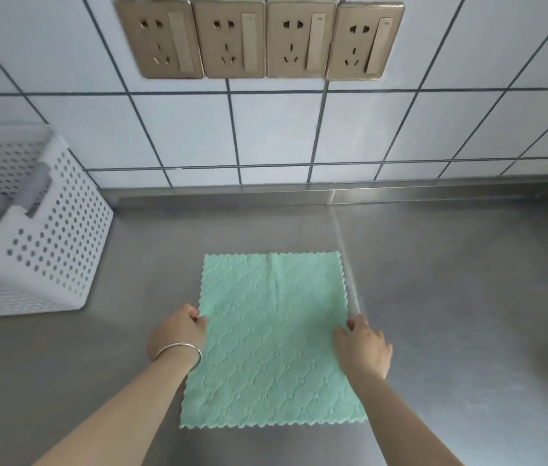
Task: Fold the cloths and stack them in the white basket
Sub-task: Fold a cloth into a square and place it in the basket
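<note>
Head view: left hand and right hand each pinch the green cloth — one side edge apiece.

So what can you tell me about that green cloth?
The mint-green square cloth looks soft and fluffy, with a quilted diamond pattern and wavy, zigzag edges. It lies spread flat and unfolded on the shiny steel counter, with a faint crease running down from its far edge. The left hand pinches its left edge and the right hand holds its right edge, about halfway along each side.
</note>
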Demonstrator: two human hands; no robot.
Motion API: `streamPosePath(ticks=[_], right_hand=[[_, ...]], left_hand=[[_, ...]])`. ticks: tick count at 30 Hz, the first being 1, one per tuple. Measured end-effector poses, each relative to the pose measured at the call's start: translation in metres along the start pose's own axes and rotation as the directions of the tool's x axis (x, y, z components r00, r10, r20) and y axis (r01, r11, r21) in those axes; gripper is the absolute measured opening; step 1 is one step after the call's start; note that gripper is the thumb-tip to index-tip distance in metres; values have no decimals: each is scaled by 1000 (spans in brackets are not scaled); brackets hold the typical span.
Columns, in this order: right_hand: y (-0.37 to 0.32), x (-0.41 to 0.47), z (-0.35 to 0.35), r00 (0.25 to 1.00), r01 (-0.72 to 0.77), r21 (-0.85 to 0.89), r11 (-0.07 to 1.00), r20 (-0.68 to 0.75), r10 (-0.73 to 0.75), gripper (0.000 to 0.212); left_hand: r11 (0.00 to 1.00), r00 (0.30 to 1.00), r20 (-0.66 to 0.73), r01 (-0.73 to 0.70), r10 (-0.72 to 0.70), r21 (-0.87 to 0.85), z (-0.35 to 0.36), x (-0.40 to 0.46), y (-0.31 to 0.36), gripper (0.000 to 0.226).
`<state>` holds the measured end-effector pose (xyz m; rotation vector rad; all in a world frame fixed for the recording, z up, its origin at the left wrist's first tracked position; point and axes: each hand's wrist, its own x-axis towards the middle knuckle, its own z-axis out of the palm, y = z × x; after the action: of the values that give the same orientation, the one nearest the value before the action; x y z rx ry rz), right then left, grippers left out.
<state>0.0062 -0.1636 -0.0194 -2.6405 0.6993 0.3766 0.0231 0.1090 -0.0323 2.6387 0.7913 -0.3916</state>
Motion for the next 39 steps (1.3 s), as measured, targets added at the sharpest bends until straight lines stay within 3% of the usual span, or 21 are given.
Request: streamPosePath(ticks=[8,17,19,21,24,26,28,29,32,35,37,39], right_hand=[[-59,-63,52,993,110,106,988,-62,-104,27],[-61,-80,70,989,6,114,993,-149,11,29],[-56,-83,71,982,-1,77,997,-189,16,31],[-53,-90,72,965,63,29,998,-256,-53,36],[-54,-109,79,842,433,0,901,-358,-404,38],[-57,-127,86,718,645,-25,764,-323,-617,33],[-59,-144,96,634,752,-49,657,-214,-743,34],[-59,-152,100,600,787,-69,613,-144,-787,37],[-55,-166,110,517,852,-121,509,37,-855,45],[-47,-167,110,472,876,-150,459,67,-879,41],[-45,-163,107,454,880,-186,437,59,-889,38],[-44,-158,99,485,864,-178,471,45,-873,39]], left_hand=[[982,990,-49,127,-135,-142,-24,18,-116,18],[971,984,-144,71,-106,-226,-32,15,-130,16],[983,954,-299,-86,34,-162,-33,8,-132,22],[930,862,-372,-368,344,9,-32,-4,-131,37],[692,650,-261,-711,714,122,-24,-32,-123,54],[564,553,-115,-812,825,147,-16,-52,-122,56],[481,489,-4,-855,872,195,-5,-68,-124,50],[461,479,45,-862,876,210,0,-74,-126,49],[483,536,194,-835,821,265,3,-89,-129,55],[467,532,252,-840,808,275,-1,-90,-132,61],[439,493,248,-864,834,245,-3,-84,-135,74],[480,510,229,-860,829,177,-7,-78,-142,84]])
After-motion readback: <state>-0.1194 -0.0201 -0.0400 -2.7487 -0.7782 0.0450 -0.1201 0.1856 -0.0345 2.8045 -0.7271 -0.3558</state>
